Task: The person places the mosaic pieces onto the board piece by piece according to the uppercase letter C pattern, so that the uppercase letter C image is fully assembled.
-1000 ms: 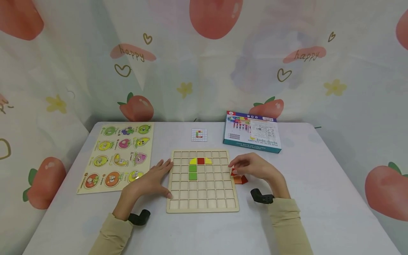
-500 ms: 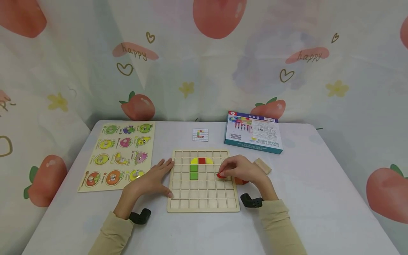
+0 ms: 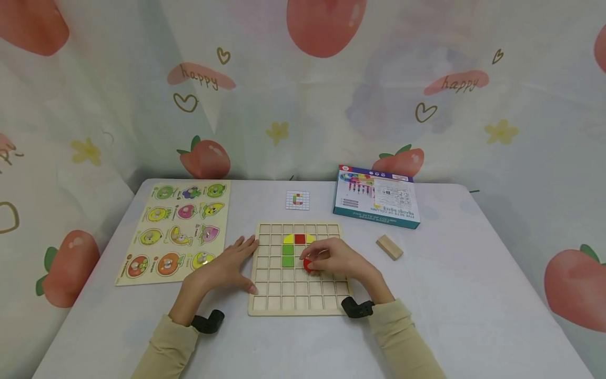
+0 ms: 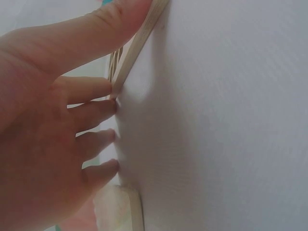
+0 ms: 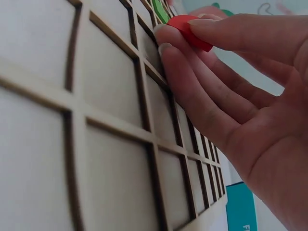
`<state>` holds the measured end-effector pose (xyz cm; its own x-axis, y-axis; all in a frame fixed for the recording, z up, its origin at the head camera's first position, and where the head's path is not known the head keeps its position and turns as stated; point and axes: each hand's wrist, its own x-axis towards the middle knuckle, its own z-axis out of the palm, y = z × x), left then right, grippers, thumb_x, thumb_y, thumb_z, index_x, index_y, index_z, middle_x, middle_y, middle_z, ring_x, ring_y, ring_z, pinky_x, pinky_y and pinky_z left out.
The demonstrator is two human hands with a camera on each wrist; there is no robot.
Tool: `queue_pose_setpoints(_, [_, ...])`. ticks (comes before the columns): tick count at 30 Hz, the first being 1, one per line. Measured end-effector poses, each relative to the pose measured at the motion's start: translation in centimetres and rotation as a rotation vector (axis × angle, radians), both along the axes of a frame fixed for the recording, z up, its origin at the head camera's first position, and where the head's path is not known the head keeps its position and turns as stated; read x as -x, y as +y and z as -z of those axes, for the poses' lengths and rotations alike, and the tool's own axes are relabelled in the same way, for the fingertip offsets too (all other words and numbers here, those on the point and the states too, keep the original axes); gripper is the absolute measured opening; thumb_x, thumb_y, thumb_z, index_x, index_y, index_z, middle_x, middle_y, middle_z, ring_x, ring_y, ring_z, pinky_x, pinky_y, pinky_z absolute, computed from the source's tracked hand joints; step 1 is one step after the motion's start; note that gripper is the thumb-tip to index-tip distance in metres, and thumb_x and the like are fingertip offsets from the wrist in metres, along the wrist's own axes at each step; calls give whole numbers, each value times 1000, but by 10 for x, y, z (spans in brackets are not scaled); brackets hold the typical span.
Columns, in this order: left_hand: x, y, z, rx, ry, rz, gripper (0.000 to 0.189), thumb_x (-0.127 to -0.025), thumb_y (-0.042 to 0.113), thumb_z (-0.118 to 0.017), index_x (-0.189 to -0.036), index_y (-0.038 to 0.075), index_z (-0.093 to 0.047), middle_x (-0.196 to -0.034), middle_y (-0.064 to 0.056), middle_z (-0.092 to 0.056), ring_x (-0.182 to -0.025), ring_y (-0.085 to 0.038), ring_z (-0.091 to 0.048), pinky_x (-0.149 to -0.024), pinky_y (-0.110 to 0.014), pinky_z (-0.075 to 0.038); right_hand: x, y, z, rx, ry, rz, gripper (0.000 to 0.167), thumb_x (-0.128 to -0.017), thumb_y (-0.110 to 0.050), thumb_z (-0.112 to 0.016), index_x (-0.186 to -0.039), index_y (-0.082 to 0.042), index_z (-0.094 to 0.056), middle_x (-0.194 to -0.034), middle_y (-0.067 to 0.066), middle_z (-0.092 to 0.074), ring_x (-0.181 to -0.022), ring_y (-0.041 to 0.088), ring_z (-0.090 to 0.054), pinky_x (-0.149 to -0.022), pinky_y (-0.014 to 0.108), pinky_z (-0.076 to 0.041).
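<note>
In the head view, a wooden grid board (image 3: pixel 289 305) lies at the middle of the table. My right hand (image 3: pixel 338 258) is over it, pinching a red block with a rounded edge (image 3: pixel 307 265) between thumb and fingers. The right wrist view shows this red block (image 5: pixel 190 32) near a green one (image 5: pixel 160 10). Set in the grid are two green squares (image 3: pixel 288 255), a red square (image 3: pixel 300 239) and two yellow round-cornered blocks (image 3: pixel 288 239), one partly behind the right hand. My left hand (image 3: pixel 222 268) spreads its fingers along the board's left edge, its thumb touching the lower part.
Beyond the board lies a small pattern card (image 3: pixel 298 200). A fruit puzzle board (image 3: pixel 189 247) is on the left, and a printed box (image 3: pixel 376 197) stands back right. A plain wooden block (image 3: pixel 390 247) lies right of the grid board. A printed curtain hangs behind.
My right hand has picked up the red block at the board's right side and carried it left over the grid. The plain wooden block has come into sight. My left hand stays at the edge.
</note>
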<state>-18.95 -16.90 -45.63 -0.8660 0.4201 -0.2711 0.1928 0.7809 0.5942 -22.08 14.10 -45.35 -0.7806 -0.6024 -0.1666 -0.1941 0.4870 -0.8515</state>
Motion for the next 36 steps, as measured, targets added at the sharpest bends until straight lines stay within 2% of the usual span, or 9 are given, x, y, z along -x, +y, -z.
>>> queue_pose_setpoints(4, [0,0,0,2,-1,3,114,-72,32,-94,-162,3,-29,-172,-14,-19,-160,-40,-8,-126,-62,-15,-3,-6,0,-45,62,11,16,-94,-11,-73,-110,-9,-76,-102,1,-75,-89,11,-67,-85,25,-56])
queue_pose_setpoints(10, [0,0,-1,1,-5,2,114,-72,32,-94,-161,3,-29,-172,-15,-19,-160,-41,-8,-126,-63,-16,-9,-18,-3,-68,75,20,11,-93,-11,-74,-105,-11,-77,-97,-2,-75,-84,11,-65,-81,26,-56])
queue_pose_setpoints(25, [1,0,0,6,-9,0,113,-73,31,-94,-162,4,-29,-172,-13,-18,-160,-40,-7,-126,-63,-16,-19,-38,-2,-72,173,12,15,-94,-7,-74,-108,-11,-75,-95,-3,-71,-86,10,-61,-78,21,-54])
queue_pose_setpoints(31, [1,0,1,0,-9,1,112,-74,31,-93,-162,4,-29,-172,-14,-18,-160,-40,-7,-126,-64,-17,-21,-42,-1,-89,195,-24,16,-96,-7,-71,-110,-11,-76,-101,-3,-74,-90,11,-62,-82,22,-55])
queue_pose_setpoints(36, [1,0,2,2,-7,-1,112,-74,32,-93,-162,4,-29,-172,-13,-19,-160,-40,-7,-126,-64,-17,-23,-45,1,-124,220,-18,19,-96,-6,-69,-112,-12,-78,-107,-3,-75,-90,12,-60,-80,23,-53])
